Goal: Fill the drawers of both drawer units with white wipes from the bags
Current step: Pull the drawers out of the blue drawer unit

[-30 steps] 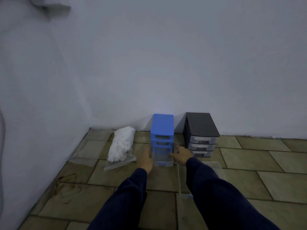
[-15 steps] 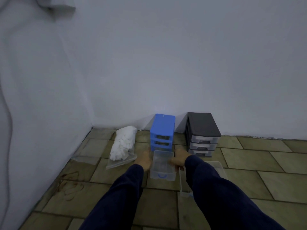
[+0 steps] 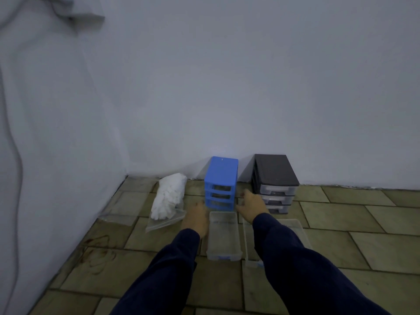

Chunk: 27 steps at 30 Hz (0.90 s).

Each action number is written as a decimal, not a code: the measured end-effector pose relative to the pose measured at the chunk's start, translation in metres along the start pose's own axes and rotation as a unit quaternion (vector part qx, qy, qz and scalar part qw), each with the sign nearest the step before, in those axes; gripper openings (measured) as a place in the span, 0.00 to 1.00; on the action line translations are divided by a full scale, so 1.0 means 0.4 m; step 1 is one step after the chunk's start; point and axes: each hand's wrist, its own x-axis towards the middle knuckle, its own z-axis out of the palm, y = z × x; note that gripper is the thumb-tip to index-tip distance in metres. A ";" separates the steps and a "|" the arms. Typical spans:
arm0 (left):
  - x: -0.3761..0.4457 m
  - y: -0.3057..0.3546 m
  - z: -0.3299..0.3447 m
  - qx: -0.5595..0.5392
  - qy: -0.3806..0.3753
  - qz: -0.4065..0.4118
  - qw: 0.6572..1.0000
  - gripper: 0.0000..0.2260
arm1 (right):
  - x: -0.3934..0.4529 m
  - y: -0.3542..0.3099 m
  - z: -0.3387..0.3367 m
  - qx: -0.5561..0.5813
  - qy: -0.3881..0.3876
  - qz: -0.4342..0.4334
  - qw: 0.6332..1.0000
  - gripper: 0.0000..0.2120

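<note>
Fingers (image 3: 246,196) of right hand (image 3: 251,206) loosely spread, empty; left hand (image 3: 196,218) relaxed, empty too. Just left of drawer (image 3: 223,236): bag (image 3: 168,201), long axis running away, nearer left hand.

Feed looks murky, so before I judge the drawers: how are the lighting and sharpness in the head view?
Head view: dim, bluish light, with a faint glow on the wall above the blue drawer unit; soft throughout, right hand slightly motion-blurred; wide-angle bending at edges.
</note>
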 end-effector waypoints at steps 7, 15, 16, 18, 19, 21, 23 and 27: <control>0.038 0.047 -0.004 -0.196 0.031 0.049 0.979 0.12 | 0.020 -0.022 -0.013 0.174 -0.042 -0.034 0.983 0.34; 0.007 0.103 0.000 -0.229 -0.025 0.091 0.969 0.20 | 0.001 -0.010 -0.033 0.257 0.005 -0.039 0.966 0.29; 0.010 0.105 0.002 -0.231 -0.027 0.088 0.969 0.21 | 0.002 -0.007 -0.037 0.251 -0.001 -0.041 0.967 0.29; 0.012 0.106 -0.001 -0.237 -0.029 0.082 0.968 0.21 | 0.006 -0.004 -0.043 0.241 -0.014 -0.040 0.970 0.30; 0.011 0.105 -0.002 -0.238 -0.028 0.080 0.968 0.21 | 0.007 -0.003 -0.045 0.237 -0.020 -0.040 0.971 0.31; 0.010 0.102 -0.006 -0.239 -0.025 0.082 0.967 0.21 | 0.010 -0.001 -0.044 0.233 -0.029 -0.040 0.971 0.31; 0.003 0.100 -0.014 -0.232 -0.024 0.081 0.969 0.20 | 0.010 0.001 -0.038 0.231 -0.023 -0.042 0.972 0.31; 0.005 0.066 -0.026 -0.193 -0.026 0.030 0.980 0.26 | 0.016 0.005 -0.010 0.228 0.069 -0.006 0.971 0.28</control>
